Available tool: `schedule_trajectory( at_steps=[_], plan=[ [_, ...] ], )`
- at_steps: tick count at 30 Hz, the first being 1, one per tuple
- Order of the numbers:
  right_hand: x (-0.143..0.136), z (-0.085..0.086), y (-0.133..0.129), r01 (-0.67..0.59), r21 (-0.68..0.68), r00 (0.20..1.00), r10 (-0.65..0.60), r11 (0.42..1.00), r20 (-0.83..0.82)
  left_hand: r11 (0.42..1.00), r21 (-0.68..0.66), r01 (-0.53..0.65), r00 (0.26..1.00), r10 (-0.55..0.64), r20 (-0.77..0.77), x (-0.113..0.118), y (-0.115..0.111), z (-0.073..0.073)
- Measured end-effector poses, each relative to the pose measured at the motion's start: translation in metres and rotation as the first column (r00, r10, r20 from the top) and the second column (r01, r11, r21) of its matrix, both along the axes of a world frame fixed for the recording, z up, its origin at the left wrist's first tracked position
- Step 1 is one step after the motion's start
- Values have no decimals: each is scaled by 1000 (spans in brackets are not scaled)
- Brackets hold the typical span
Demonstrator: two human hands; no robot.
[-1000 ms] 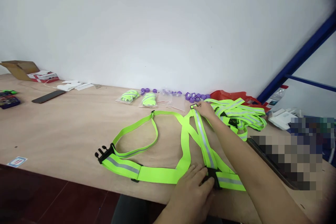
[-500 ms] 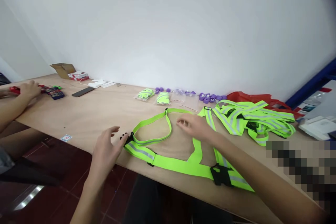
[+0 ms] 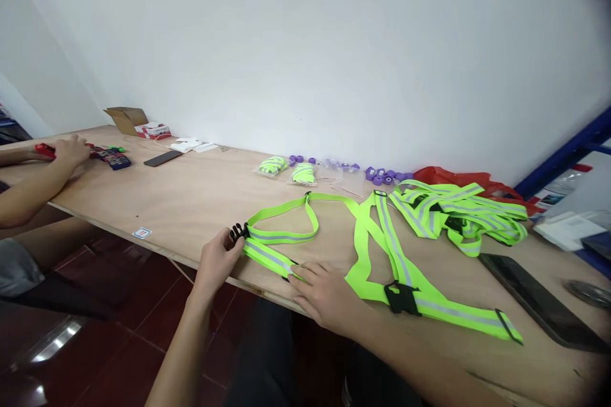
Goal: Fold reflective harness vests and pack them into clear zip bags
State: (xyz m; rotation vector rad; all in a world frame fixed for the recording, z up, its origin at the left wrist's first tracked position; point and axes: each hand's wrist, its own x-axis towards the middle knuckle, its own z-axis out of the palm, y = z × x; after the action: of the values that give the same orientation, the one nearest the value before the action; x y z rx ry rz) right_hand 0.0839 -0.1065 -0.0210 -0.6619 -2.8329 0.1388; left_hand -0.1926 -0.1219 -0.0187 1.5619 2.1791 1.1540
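Observation:
A neon yellow-green reflective vest (image 3: 363, 238), made of elastic straps with silver stripes, lies spread on the table before me. My left hand (image 3: 218, 262) is at its left end, thumb and fingers closed on the black buckle (image 3: 240, 232) with prongs. My right hand (image 3: 327, 297) lies palm down over the lower strap, fingers extended across it near a black slider and covering part of the band. Right of that hand, another black buckle (image 3: 402, 299) rests on the vest. A narrow loop of strap (image 3: 281, 238) curves above the two hands.
More reflective straps (image 3: 458, 213) are heaped at right beside a red bag (image 3: 449, 175). A dark phone (image 3: 539, 302) lies at far right. Bagged straps (image 3: 303, 173) and purple rollers (image 3: 382, 176) line the wall. At far left, another person's hand (image 3: 71, 151) is near a red tool.
My left hand has closed on the left buckle. My right hand has come down from above the vest onto its lower strap. The view has shifted slightly, and the phone shows.

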Motion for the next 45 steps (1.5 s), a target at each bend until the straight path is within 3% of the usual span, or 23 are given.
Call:
schedule_trajectory(
  at_steps=[4, 9, 13, 16, 18, 21, 23, 26, 31, 36, 40, 45],
  plan=[
    [3, -2, -6, 17, 35, 1000, -17, 999, 14, 998, 52, -33, 999, 30, 45, 3, 2, 0],
    [4, -2, -27, 67, 94, 996, -72, 993, 43, 992, 116, -43, 998, 36, 57, 24, 2, 9],
    [10, 0, -29, 36, 14, 997, -35, 999, -69, 984, 173, 31, 998, -39, 46, 47, 0, 21],
    [21, 14, 5, 86, -93, 959, -107, 992, -261, 967, 226, 115, 991, -126, 35, 61, -1, 26],
    [29, 30, 45, 294, -193, 874, -345, 936, -341, 956, 236, 172, 983, -182, 18, 66, -2, 26],
    [28, 53, 114, 525, -170, 800, -552, 834, -236, 942, 236, 240, 969, -247, 2, 69, -1, 22],
    [17, 60, 153, 546, -133, 820, -560, 827, -119, 925, 243, 291, 955, -296, -17, 69, -1, 17],
    [-8, 56, 193, 522, -120, 847, -530, 844, -42, 894, 242, 377, 926, -367, -87, 72, -2, 7],
    [-33, 38, 222, 524, -83, 849, -512, 848, 131, 785, 255, 565, 817, -491, -302, 79, -10, -12],
    [-29, 39, 238, 504, -60, 839, -472, 861, 272, 659, 204, 724, 675, -618, -403, 80, -16, -21],
    [-19, 50, 247, 453, -81, 866, -417, 888, 277, 652, 137, 745, 650, -665, -369, 77, -19, -18],
    [0, 68, 257, 456, -89, 889, -448, 885, 100, 656, 74, 751, 641, -698, -319, 74, -19, -17]
  ],
)
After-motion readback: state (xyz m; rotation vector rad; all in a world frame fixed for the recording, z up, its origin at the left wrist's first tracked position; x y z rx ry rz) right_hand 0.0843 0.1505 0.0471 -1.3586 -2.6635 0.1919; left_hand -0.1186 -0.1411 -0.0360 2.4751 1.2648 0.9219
